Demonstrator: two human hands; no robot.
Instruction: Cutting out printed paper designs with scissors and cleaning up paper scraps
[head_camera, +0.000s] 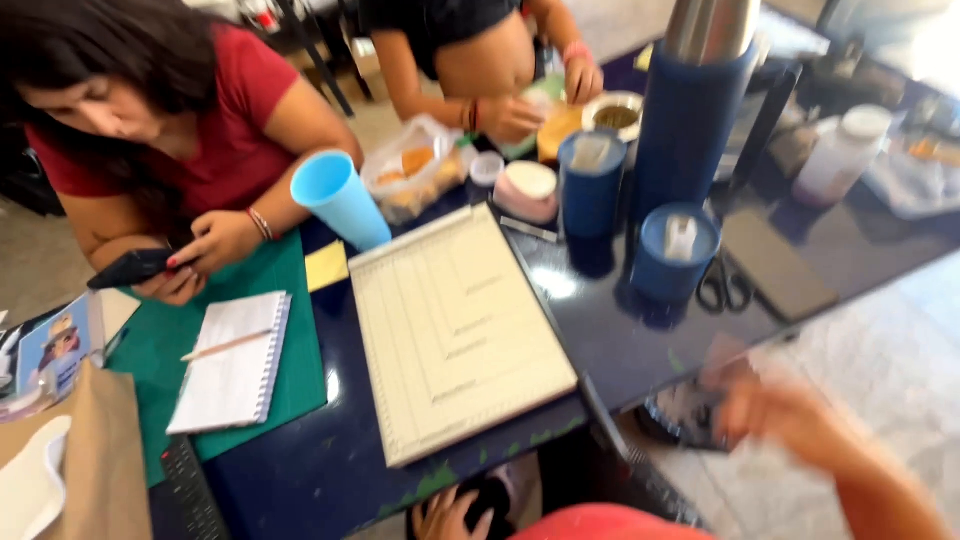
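The right hand (790, 415) is seen badly motion-blurred off the near right edge of the dark blue tabletop (620, 345); its fingers appear spread over a dark, patterned object (685, 415) that sits partly under the tabletop edge, but contact cannot be confirmed and whether anything is grasped cannot be told. The left hand (445, 515) is cut off by the bottom frame edge below the tabletop; its fingers are curled against a dark round object (490, 500), whose kind cannot be made out. A red-clad shape at the bottom edge is mostly out of frame. Nearest on the tabletop, a cream scoring board (455, 325) with ruled grooves is recorded lying flat, tilted slightly, its near corner just at the tabletop edge. Black scissors (722, 285) are noted right of it, beside a short blue cup (675, 255); a second blue cup (592, 185) and a tall blue flask (690, 120), its top cut off, stand behind. To the left, a spiral notebook (232, 360) with a pencil (225, 346) rests on a green mat (290, 330). A light blue tumbler (340, 200) is seen tilted near a co-worker in a red shirt (225, 130), whose hands hold a dark phone (130, 268). A second co-worker's hands are partly hidden behind a plastic bag (415, 175).
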